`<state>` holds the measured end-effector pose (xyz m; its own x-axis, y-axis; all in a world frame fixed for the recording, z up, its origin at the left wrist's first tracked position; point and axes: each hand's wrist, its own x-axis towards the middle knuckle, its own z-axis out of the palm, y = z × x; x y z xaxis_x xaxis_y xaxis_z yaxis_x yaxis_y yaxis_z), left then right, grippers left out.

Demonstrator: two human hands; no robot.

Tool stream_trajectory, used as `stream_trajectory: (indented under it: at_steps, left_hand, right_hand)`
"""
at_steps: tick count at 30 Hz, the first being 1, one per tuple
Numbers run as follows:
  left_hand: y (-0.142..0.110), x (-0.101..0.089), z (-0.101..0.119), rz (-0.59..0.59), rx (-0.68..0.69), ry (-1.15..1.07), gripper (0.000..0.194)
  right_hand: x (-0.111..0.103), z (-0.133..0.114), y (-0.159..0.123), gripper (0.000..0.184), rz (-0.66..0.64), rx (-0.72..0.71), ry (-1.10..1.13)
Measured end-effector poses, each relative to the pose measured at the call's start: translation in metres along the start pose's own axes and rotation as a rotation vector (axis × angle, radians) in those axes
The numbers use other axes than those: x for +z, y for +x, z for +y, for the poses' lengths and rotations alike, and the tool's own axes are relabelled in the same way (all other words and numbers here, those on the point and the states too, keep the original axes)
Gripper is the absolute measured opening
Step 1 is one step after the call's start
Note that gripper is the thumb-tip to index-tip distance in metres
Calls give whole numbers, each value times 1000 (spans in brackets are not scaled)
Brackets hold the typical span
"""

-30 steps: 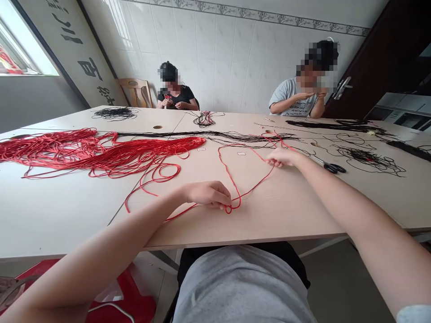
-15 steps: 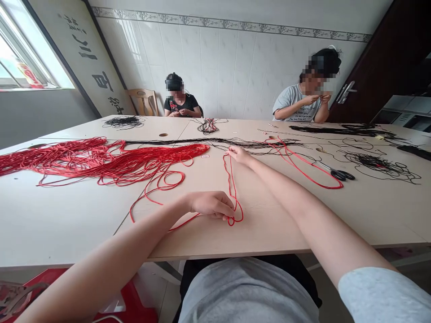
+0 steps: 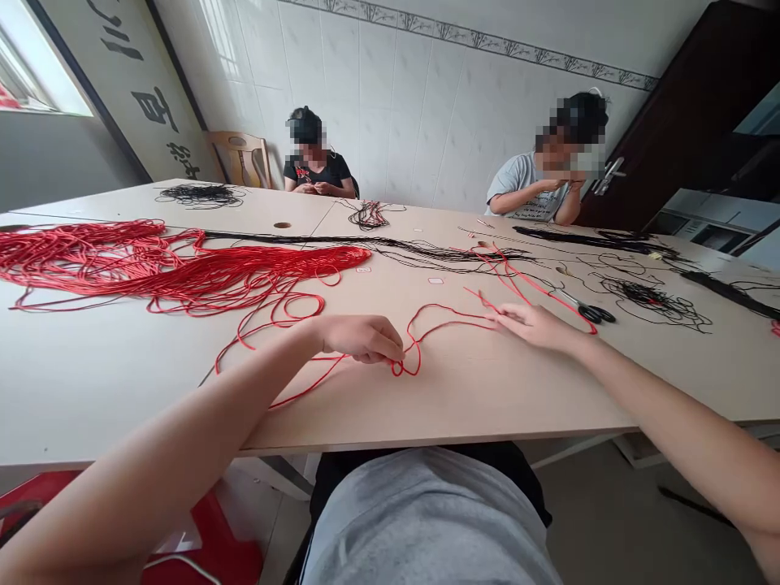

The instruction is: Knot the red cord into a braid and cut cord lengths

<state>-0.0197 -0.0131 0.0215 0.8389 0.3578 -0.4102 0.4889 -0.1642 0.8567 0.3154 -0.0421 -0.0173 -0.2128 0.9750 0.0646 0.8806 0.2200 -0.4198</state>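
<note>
Clock: 12 = straight away from wearer.

Left hand: fingertips closed in a pinch on red cord, right at a small loop. Exact grip hidden by the knuckles. Probably an anchor, so the loop doesn't slip or open up.

Right hand, at 3 o'clock from the left: thumb and fingers together on the cord, fingers fairly straight. Short ends poke out toward 11. Likely held wide to keep the strands spread and untangled. Cord lies between the hands, curving loosely, not taut.

From the right hand: scissors at 3, black tangle past them. From the left: big red bundle at 10, paper label at 1-2. Black strands run across behind.

Surface: pale tabletop, visible seams. Room: tiled wall at 12, seated co-workers at 11 (black top) and 1 (grey shirt), dark door at 2.
</note>
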Motion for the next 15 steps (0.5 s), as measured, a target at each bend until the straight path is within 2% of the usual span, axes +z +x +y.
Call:
stream_trajectory:
  at_steps: [4, 8, 11, 13, 15]
  left_hand:
    - [-1, -9, -4, -1, -22, 10, 21]
    - [2, -12, -8, 1, -70, 14, 20]
    - [3, -10, -9, 5, -97, 12, 19]
    - [4, -9, -8, -5, -114, 10, 19]
    - [4, -8, -9, -20, -122, 10, 19]
  right_hand:
    - [-28, 19, -54, 30, -85, 120, 126]
    - [-60, 22, -81, 16, 15, 89, 442]
    - [-72, 24, -80, 13, 171, -30, 717]
    - [-73, 25, -67, 13, 234, -87, 868]
    - [-68, 28, -44, 13, 255, -86, 974]
